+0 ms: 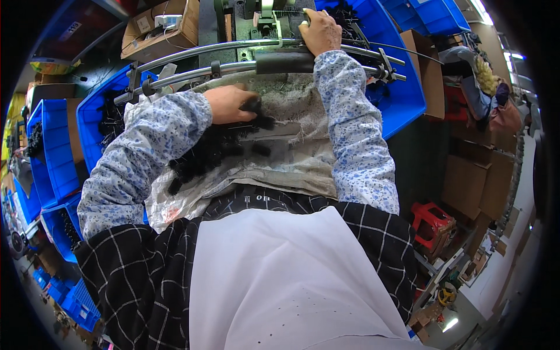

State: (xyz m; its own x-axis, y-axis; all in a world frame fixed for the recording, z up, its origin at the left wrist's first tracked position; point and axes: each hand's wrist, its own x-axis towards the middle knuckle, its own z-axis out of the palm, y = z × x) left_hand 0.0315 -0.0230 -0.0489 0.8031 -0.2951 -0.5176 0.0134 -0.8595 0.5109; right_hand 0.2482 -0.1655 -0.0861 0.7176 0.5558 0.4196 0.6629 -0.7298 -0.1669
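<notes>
My left hand (pixel 230 105) is over the cloth in my lap, its fingers closed on a black bristle piece (pixel 252 106). Beneath and beside it, a pile of similar black bristle pieces (pixel 204 153) lies on the pale, dirty cloth (pixel 291 153). My right hand (pixel 322 34) reaches up past the metal rails to the machine (pixel 267 24), thumb and fingers pinched at the end of a thin dark bristle strip (pixel 288 11). The far end of that strip is at the machine's light-coloured metal head. Part of my right fingers' grip is hidden.
Two shiny rails (pixel 233 45) with a dark padded sleeve (pixel 284 62) cross in front of the machine. A blue bin (pixel 402 99) of black pieces stands at right, another blue bin (pixel 87 125) at left. A cardboard box (pixel 160 38) sits back left; a red stool (pixel 430 224) stands right.
</notes>
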